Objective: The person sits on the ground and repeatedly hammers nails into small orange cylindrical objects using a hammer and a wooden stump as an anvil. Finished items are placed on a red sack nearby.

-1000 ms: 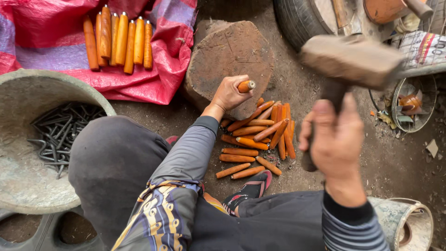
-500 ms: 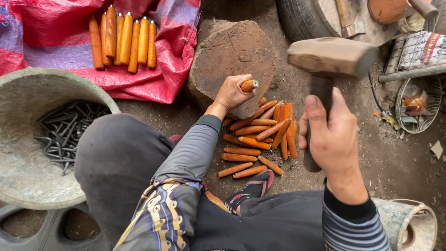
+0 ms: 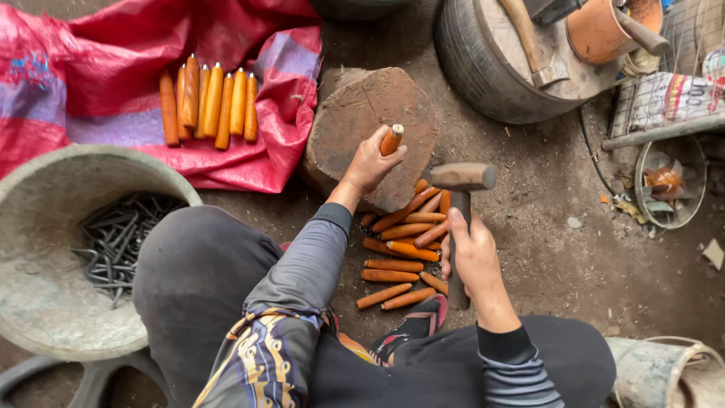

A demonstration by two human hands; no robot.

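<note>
The left hand (image 3: pixel 368 162) pinches an orange wooden handle (image 3: pixel 390 140) between thumb and fingers, standing it nearly upright on the near edge of a round wooden block (image 3: pixel 355 113). The right hand (image 3: pixel 472 257) is wrapped tight around the shaft of a hammer (image 3: pixel 461 179), whose metal head hangs just right of the block's near edge, beside the held handle but not touching it.

On the dirt floor between the block and the person's knees lies a loose pile of orange handles (image 3: pixel 400 253), crossing one another. A neater row of longer orange handles (image 3: pixel 208 102) rests side by side on a red tarp (image 3: pixel 91 83) at the far left.

At the left, a wide grey basin (image 3: pixel 45 302) holds a heap of dark metal nails (image 3: pixel 117 242) against its right wall. At the far right, a small round tin (image 3: pixel 668 189) holds some orange scraps; what they are is unclear. A grey bucket (image 3: pixel 664 370) sits at the near right corner, its contents not visible.
</note>
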